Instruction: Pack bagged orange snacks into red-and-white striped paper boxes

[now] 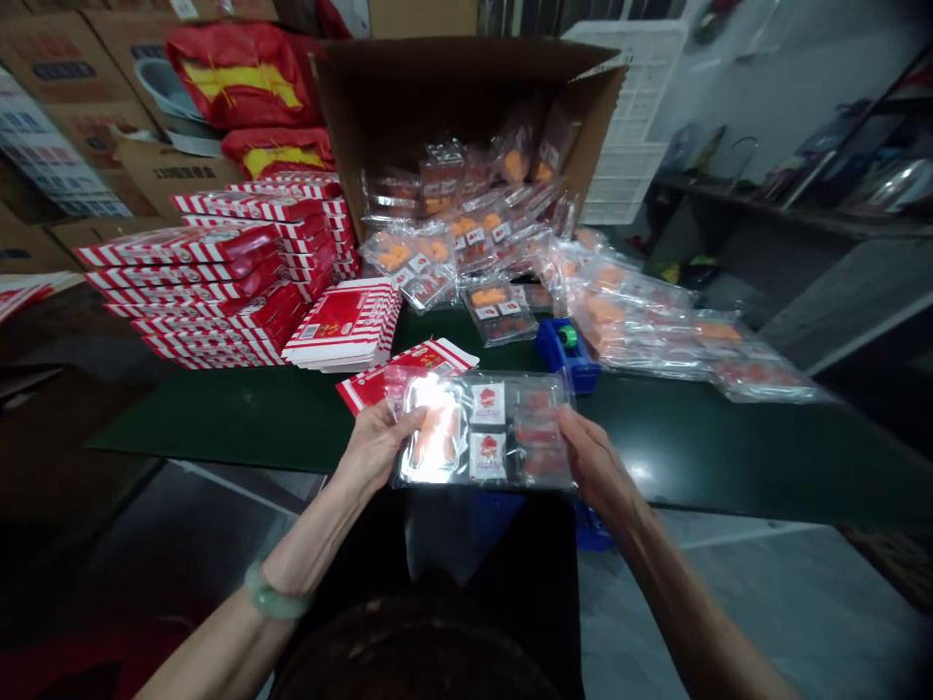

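Between my two hands is a clear plastic food pack (488,433) with orange pieces at its left, two white sachets in the middle and reddish packets at its right. My left hand (379,437) pinches its left end, thumb on top. At the opposite end my right hand (587,452) grips the edge; its lower fingers are hidden beneath. Just beyond the pack, a flat red-and-white carton (379,381) lies partly covered by it. A blue tape dispenser (572,360) with a green roll stands beyond my right hand.
Filled striped boxes (211,282) are stacked at the left, beside a pile of flat cartons (346,321). A large open cardboard box (466,83) spills similar packs (477,233) onto the green table (240,413). More packs (641,316) lie heaped at the right.
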`<state>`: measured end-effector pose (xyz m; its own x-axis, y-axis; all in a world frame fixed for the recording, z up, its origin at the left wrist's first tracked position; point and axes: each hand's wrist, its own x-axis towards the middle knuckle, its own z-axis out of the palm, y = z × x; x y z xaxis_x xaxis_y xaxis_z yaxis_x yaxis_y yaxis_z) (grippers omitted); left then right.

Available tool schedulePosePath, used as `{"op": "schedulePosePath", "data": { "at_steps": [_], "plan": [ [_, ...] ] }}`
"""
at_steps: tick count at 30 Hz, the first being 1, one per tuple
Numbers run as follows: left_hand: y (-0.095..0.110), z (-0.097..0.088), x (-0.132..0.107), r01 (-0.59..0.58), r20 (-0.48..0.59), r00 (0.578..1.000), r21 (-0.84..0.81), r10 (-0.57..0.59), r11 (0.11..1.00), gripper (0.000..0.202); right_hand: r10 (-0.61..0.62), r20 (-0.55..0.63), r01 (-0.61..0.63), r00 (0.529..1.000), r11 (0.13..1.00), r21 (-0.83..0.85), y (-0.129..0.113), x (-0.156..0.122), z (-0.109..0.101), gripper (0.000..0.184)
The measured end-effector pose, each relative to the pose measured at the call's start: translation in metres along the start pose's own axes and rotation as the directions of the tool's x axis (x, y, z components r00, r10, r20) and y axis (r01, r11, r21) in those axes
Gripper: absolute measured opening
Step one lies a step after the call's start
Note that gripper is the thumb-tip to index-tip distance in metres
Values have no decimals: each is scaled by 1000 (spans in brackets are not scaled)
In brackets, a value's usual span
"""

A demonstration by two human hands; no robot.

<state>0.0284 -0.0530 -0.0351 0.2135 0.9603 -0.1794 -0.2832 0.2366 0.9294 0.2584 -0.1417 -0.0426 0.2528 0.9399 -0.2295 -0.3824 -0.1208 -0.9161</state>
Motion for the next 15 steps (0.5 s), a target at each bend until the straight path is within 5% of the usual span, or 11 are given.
{"op": "schedulePosePath", "data": {
  "at_steps": [9,15],
  "plan": [
    [0,10,-3,-99,-131,988,-149,80,984,40,-31,-82,32,996,999,11,2,-3,-14,43],
    [8,13,-7,-223,-180,956,62,230,973,35,-68,-175,77,982,996,47,12,6,-24,30]
  ]
}}
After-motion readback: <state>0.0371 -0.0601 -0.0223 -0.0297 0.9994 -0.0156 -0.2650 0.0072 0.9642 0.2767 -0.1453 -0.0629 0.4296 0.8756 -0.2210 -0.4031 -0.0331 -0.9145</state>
